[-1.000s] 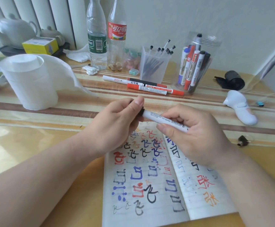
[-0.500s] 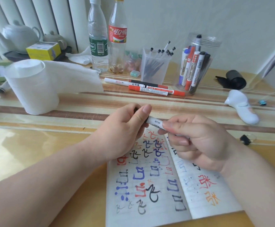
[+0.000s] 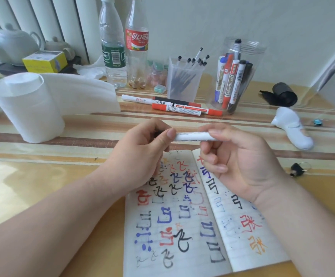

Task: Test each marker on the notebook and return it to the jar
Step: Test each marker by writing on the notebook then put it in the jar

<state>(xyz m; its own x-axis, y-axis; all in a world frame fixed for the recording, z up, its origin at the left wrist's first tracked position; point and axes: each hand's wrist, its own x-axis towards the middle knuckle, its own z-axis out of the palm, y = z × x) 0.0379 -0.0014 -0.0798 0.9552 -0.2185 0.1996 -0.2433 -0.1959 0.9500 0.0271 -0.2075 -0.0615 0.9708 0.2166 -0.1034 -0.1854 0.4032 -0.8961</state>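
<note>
Marker [image 3: 192, 136] has levelled out; left hand [image 3: 142, 154] grips its cap end, right hand [image 3: 240, 162] pinches its barrel.

I take the cola bottle [image 3: 136, 56] as anchor: water bottle [image 3: 112, 54] just left of it, pen cup [image 3: 184, 80] right, teapot [image 3: 15, 47] and yellow box [image 3: 44, 61] far left, paper roll [image 3: 28, 108] front-left, black roll [image 3: 284, 93] far right.

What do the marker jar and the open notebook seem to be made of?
The jar looks like thin clear plastic, glossy, though glass cannot be ruled out: the markers inside show through its wall. The notebook looks like matte white lined paper: the ink strokes look soaked in.
</note>
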